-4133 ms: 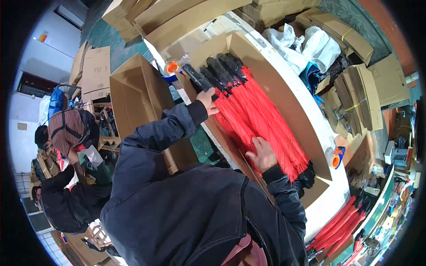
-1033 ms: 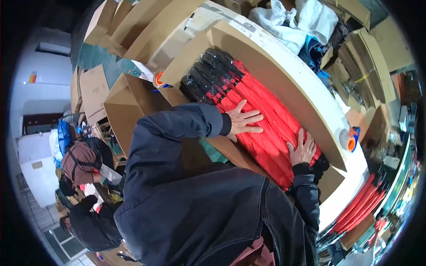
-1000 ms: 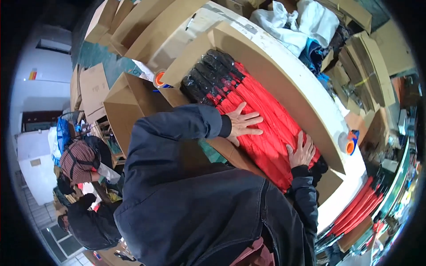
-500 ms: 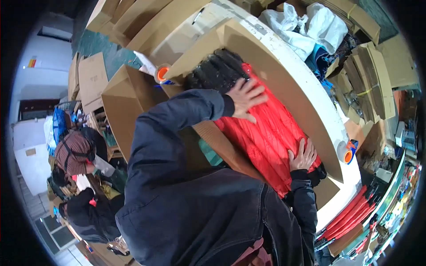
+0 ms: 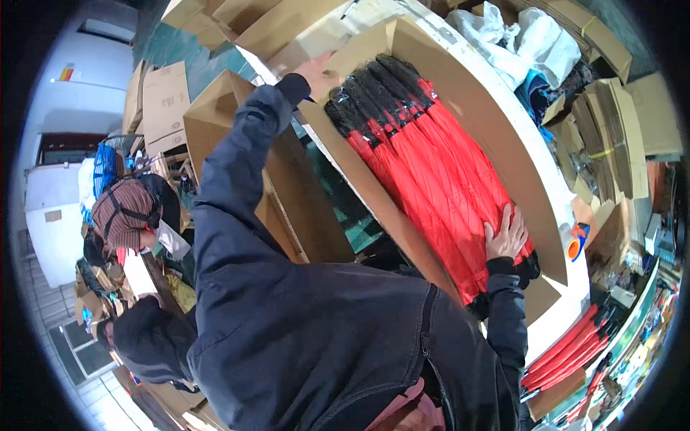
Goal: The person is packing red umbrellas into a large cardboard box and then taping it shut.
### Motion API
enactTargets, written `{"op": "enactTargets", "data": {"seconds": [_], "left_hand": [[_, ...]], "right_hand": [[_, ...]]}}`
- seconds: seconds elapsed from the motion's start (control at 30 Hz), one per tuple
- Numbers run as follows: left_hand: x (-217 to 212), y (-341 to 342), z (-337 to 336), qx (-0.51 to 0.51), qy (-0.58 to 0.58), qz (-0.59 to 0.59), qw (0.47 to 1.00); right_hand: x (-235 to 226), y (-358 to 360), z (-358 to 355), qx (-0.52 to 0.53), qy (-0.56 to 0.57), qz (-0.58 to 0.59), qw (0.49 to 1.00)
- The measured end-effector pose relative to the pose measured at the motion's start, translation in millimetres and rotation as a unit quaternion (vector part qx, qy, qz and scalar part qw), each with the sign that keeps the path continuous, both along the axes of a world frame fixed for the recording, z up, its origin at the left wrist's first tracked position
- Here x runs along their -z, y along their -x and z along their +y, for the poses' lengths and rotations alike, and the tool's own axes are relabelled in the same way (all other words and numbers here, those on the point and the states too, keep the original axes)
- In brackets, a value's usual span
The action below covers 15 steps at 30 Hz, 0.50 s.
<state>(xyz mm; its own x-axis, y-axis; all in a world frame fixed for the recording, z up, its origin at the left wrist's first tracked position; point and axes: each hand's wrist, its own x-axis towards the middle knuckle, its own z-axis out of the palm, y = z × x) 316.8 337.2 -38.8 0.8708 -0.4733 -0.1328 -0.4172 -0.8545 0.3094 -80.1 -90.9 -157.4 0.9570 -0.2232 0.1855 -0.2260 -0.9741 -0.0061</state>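
Head view: at far left we noted a co-worker in a striped top (image 5: 128,212) and, lower, one in dark clothes (image 5: 152,337), both bent over, their work largely hidden. Next stood an open brown carton (image 5: 210,115), its near side covered by the wearer's dark left sleeve (image 5: 241,154). We found the left hand (image 5: 318,75) at the upper left end of a long carton (image 5: 492,136); it was blurred and close to the cardboard in tone, so we could not tell whether its fingers gripped anything. A scrap of blue showed beneath it, too small to identify.

Inside the long carton lay the red bundles (image 5: 431,187), side by side and lengthwise: slim, creased, their upper black ends (image 5: 377,90) in shiny clear film. We could not count them reliably. The lower black ends were partly hidden by the right sleeve. We saw the right hand (image 5: 508,235) flat on the red material, fingers parted and clasping nothing. Right of the carton, a blue-and-orange tape dispenser (image 5: 576,244) sat on the white table (image 5: 552,327); beyond, more red bundles (image 5: 568,348) ran into clutter cut off by the dark rim.
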Motion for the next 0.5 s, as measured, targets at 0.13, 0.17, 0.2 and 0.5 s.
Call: {"op": "enactTargets", "data": {"seconds": [0.13,0.17,0.2,0.5], "left_hand": [[44.9,-21.1,-7.5,-0.01,0.015,-0.089,0.996],[44.2,-23.2,-5.2,-0.017,0.004,-0.093,0.995],[43.3,-22.5,-0.8,-0.028,-0.005,-0.097,0.995],[127.5,-107.5,129.9,-0.077,0.358,0.164,0.916]], "right_hand": [[-22.2,38.9,-24.8,-0.027,-0.087,0.006,0.996],[-27.7,48.5,-32.7,-0.051,-0.131,-0.001,0.99],[-45.0,62.2,-40.2,-0.04,-0.138,-0.014,0.99],[4.4,294.1,-134.2,0.335,-0.638,-0.145,0.678]]}}
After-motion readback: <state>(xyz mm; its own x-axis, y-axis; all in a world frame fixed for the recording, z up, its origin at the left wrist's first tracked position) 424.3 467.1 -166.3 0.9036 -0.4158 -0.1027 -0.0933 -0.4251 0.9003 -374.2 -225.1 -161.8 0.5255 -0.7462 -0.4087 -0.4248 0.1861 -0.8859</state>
